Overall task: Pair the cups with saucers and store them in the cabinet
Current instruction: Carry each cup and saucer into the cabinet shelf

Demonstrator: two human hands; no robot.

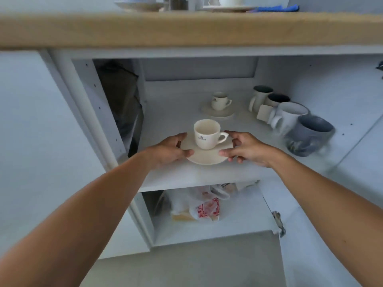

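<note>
**Spotter:** Where's the pair right now?

**Operator:** I've got the cup point(206, 134) sitting upright on its saucer point(204, 155), inside the open cabinet over the front part of the middle shelf point(186, 179). My left hand point(170, 151) pinches the saucer's left rim, thumb on top and fingers tucked under; my right hand point(246, 149) does the same on the right rim. Both are closed on the saucer, neither touches the cup. I can't tell whether the saucer is already resting on the shelf or just above it.

**Spotter:** How do you want to finish it?

**Operator:** Keep the saucer level so the cup doesn't slide, lower it flat, then draw the fingers out sideways from under the rim. I'd judge the handle, pointing right, sits close to my right thumb, so that hand leaves carefully.

**Spotter:** Room on the shelf?

**Operator:** Plenty. One stored cup and saucer point(218, 106) stands farther back, well apart. A row of mugs point(290, 119) runs along the right side, the near grey one clear of my right hand. Plastic bags point(199, 204) lie on the lower shelf. Above, the wooden countertop point(186, 30) holds more crockery and a blue cloth point(275, 8), so I reckon more pairs remain.
</note>
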